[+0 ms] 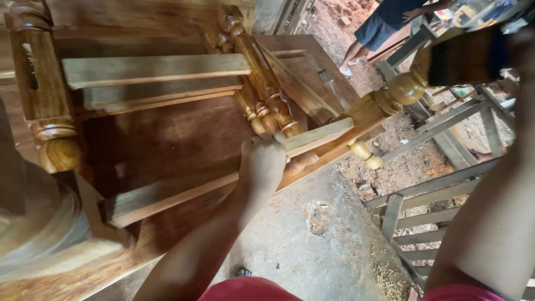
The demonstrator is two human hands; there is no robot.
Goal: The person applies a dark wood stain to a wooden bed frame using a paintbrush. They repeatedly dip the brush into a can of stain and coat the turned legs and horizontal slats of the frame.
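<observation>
A varnished wooden furniture frame (167, 134) with turned posts lies tilted in front of me. My left hand (262, 163) is closed around a pale unvarnished slat (167, 192) that runs across the frame's lower side. My right arm reaches up the right edge of the view. My right hand (523, 47) is blurred at the top right corner, against the dark square end of a turned post (407, 86). Its fingers cannot be made out. Two more pale slats (150, 69) lie across the frame further up.
Grey slatted frames (440, 195) stand on the ground to the right. The concrete floor (301, 245) below carries sawdust and wood chips. Another person's legs (368, 33) in blue shorts stand at the top, beside more grey frames.
</observation>
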